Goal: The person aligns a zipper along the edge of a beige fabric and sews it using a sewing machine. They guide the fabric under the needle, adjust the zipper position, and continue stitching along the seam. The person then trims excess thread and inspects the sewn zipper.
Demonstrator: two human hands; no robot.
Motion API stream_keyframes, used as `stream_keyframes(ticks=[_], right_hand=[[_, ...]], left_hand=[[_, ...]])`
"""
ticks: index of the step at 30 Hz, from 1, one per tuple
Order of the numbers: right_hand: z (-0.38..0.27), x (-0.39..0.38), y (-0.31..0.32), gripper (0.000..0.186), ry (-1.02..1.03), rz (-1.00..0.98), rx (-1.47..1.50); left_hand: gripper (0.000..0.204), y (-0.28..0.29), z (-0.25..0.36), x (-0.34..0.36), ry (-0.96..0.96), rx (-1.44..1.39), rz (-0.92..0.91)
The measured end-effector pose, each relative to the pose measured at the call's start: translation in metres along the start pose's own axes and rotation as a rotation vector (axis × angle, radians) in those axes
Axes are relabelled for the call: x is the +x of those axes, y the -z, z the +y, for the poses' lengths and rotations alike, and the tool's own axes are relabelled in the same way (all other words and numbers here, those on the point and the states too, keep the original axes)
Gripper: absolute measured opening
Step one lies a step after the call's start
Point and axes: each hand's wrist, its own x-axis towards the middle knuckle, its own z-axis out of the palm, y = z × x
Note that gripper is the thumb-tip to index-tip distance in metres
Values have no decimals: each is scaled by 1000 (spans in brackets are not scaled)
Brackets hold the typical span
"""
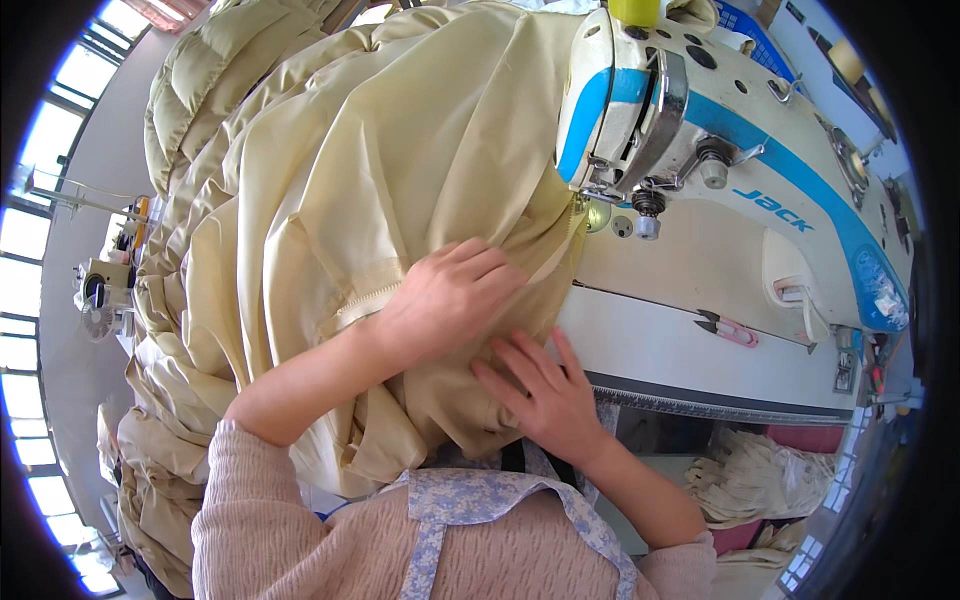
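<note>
A large cream satin fabric point(340, 170) with padded folds lies heaped left of the white-and-blue sewing machine point(770, 170), reaching under its needle area. A pale zipper point(362, 302) runs across the fabric toward my left hand. My left hand point(455, 292) has its fingers curled closed on the fabric just right of that zipper; the fingertips are partly hidden. My right hand point(535, 385) lies lower and to the right, fingers spread on the fabric, near the edge of the white machine table point(650, 350). Another narrow zipper strip point(570, 235) runs up to the presser foot.
Pink thread snips point(728, 328) lie on the table. A ruler strip point(720, 405) borders its front edge. Beige padded garments point(160, 430) pile at the left, and pale cloth pieces point(755, 475) sit below right. A small fan point(95, 315) and a blue basket point(750, 35) stand farther back.
</note>
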Motion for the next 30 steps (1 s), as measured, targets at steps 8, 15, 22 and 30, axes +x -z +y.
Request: stream_keyframes(ticks=[8, 15, 22, 30], right_hand=[[-15, -30, -15, 34, 267, 1, 241], [-19, -23, 5, 35, 198, 109, 358], [-21, -25, 23, 39, 74, 116, 488], [-26, -43, 24, 33, 3, 132, 407]], left_hand=[[28, 43, 97, -220, 871, -878, -344], [79, 1, 102, -449, 1954, -950, -161], [62, 5, 20, -450, 1334, -1223, 1099], [45, 231, -94, -296, 970, -127, 1349]])
